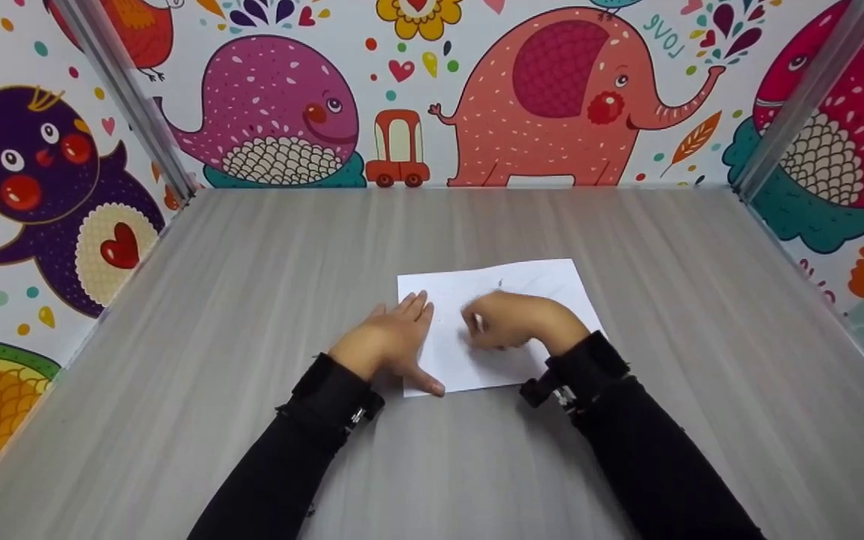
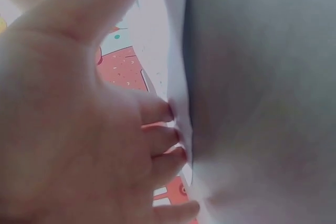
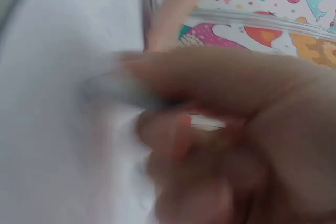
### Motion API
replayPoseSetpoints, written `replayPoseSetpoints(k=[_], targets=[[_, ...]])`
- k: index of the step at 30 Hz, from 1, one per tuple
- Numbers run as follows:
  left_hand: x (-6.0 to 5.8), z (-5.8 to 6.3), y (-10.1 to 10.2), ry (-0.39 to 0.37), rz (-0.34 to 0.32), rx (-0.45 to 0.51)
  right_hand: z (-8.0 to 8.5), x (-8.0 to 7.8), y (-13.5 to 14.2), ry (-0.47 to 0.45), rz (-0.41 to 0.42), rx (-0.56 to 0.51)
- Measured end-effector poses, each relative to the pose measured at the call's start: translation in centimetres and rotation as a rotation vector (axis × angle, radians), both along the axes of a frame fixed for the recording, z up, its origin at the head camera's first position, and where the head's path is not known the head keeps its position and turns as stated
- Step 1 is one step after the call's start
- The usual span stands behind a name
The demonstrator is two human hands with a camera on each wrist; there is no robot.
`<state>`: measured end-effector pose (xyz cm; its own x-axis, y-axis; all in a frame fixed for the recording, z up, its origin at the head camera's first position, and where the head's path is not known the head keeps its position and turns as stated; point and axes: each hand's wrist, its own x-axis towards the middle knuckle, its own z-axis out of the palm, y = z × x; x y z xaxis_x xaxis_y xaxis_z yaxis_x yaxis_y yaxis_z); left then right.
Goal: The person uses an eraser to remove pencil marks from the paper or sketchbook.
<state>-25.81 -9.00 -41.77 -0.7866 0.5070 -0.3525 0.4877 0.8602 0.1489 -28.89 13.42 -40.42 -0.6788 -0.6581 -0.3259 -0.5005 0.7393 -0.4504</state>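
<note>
A white sheet of paper (image 1: 492,375) lies on the table, with a small dark mark and faint grey streaks near its far edge. My left hand (image 1: 398,337) rests on the sheet's left side, fingers spread and thumb at the near edge. Over the middle of the paper, my right hand (image 1: 511,322) pinches a small whitish eraser (image 3: 118,88) between thumb and fingers. The right wrist view blurs it, and much of it is hidden by the fingers. Its free end is close against the paper. In the left wrist view, the fingertips (image 2: 176,156) reach the sheet's edge.
The grey wood-grain table (image 1: 289,262) extends around the paper on all sides. Cartoon-printed walls (image 1: 469,90) stand at the back and both sides, with metal posts (image 1: 814,90) at the corners. Black bands (image 1: 589,367) with cameras sit on both wrists.
</note>
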Motion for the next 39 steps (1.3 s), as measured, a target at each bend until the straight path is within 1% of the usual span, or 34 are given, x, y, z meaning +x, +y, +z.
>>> replayPoseSetpoints(k=[2, 3, 4, 7, 9, 10, 11, 12, 14, 16, 17, 18, 19, 21, 23, 25, 27, 30, 32, 34, 37, 38, 39], targets=[[0.0, 0.0, 0.0, 0.003, -0.003, 0.008, -0.5, -0.3, -0.1, 0.041, 0.01, -0.091], [0.0, 0.0, -0.1, 0.004, -0.003, 0.011, -0.6, -0.4, -0.1, 0.052, 0.011, -0.116], [0.0, 0.0, -0.1, 0.003, -0.001, 0.013, -0.7, -0.4, 0.1, 0.044, 0.004, -0.118], [0.1, 0.0, -0.2, 0.004, 0.004, 0.011, -0.2, -0.3, 0.8, -0.054, -0.036, -0.023], [0.1, 0.0, -0.2, 0.002, 0.002, 0.006, 0.4, -0.1, 1.1, -0.128, -0.066, 0.069], [0.1, 0.0, -0.1, 0.003, 0.0, 0.005, 0.6, -0.1, 1.2, -0.149, -0.074, 0.108], [0.0, 0.0, -0.1, 0.002, -0.003, 0.005, 0.7, 0.0, 1.2, -0.147, -0.069, 0.134], [0.0, 0.0, -0.1, 0.002, -0.007, 0.004, 0.8, 0.0, 1.1, -0.127, -0.054, 0.136], [-0.1, 0.0, 0.0, 0.002, -0.01, -0.001, 0.6, -0.1, 0.8, -0.062, -0.03, 0.081], [-0.1, 0.0, 0.0, 0.006, -0.01, -0.008, 0.2, -0.2, 0.5, 0.009, -0.001, -0.003], [-0.2, 0.0, 0.0, 0.006, -0.008, -0.014, 0.0, -0.2, 0.5, 0.028, 0.007, -0.045], [-0.2, 0.0, 0.1, 0.007, -0.005, -0.016, -0.2, -0.3, 0.5, 0.025, 0.004, -0.073], [-0.2, 0.0, 0.1, 0.008, -0.002, -0.016, -0.3, -0.3, 0.6, 0.009, -0.002, -0.078], [-0.2, 0.0, 0.1, 0.001, 0.004, -0.016, -0.1, -0.2, 1.0, -0.06, -0.018, -0.027], [-0.2, 0.0, 0.2, -0.004, 0.005, -0.011, 0.2, 0.0, 1.4, -0.118, -0.033, 0.054], [-0.2, 0.0, 0.3, -0.006, 0.002, -0.009, 0.5, 0.1, 1.6, -0.142, -0.027, 0.117], [-0.2, 0.0, 0.4, -0.005, 0.0, -0.016, 0.4, 0.0, 1.4, -0.125, -0.015, 0.089], [-0.1, 0.1, 0.4, -0.001, 0.004, -0.03, -0.1, -0.2, 0.8, -0.057, 0.007, -0.031], [-0.1, 0.1, 0.3, -0.001, 0.007, -0.033, -0.4, -0.3, 0.7, -0.044, 0.018, -0.082], [0.0, 0.1, 0.3, -0.003, 0.009, -0.028, -0.2, -0.2, 1.1, -0.091, 0.01, -0.049], [-0.1, 0.1, 0.3, -0.009, 0.004, -0.02, 0.4, 0.0, 1.9, -0.187, 0.004, 0.087], [-0.1, 0.1, 0.4, -0.01, 0.003, -0.018, 0.6, 0.0, 2.1, -0.203, 0.005, 0.126], [-0.1, 0.1, 0.4, -0.009, 0.0, -0.016, 0.8, 0.0, 2.2, -0.208, 0.005, 0.139]])
